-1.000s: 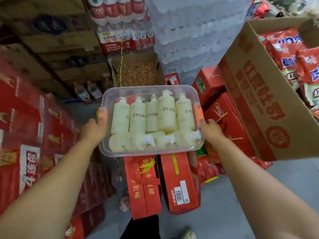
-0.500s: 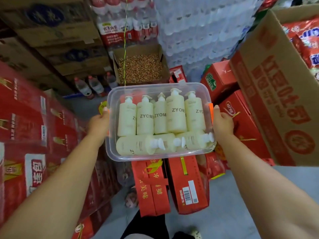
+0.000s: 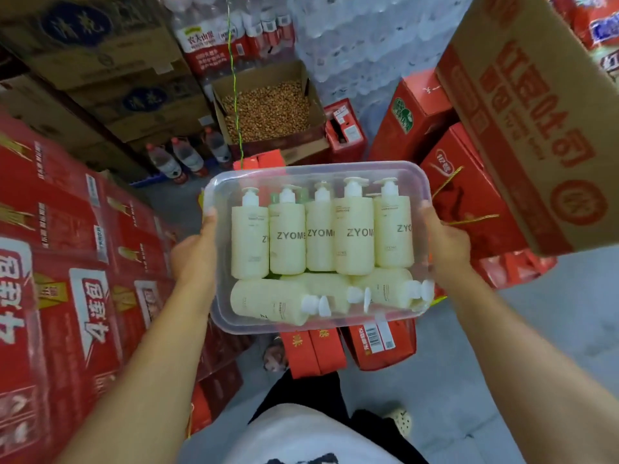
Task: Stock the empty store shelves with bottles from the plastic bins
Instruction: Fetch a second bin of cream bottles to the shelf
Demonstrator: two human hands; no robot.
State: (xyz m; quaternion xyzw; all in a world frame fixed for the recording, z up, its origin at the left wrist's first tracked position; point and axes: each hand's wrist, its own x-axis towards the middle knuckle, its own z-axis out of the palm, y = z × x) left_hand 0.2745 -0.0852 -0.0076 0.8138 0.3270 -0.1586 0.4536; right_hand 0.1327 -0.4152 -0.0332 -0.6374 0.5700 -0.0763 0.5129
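Centre of the frame: you hold the clear rectangular plastic bin (image 3: 214, 316) up off the floor, one hand on each short side. Your left hand (image 3: 194, 252) clamps the left wall, thumb hooked over the rim; your right hand (image 3: 445, 244) does the same on the right wall. Probably two-sided so the load stays level. Inside, the cream pump bottles (image 3: 354, 236): five in a row labels up along the far side, about three more lying crosswise along the near edge, packed tight so they likely won't roll. No empty shelf in view, only stacked red cartons (image 3: 67, 262) at left, a big brown cardboard box (image 3: 536, 112) upper right, and an open carton of peanuts (image 3: 268, 108) at top centre. Judgement: carrying stage, nothing stocked yet.
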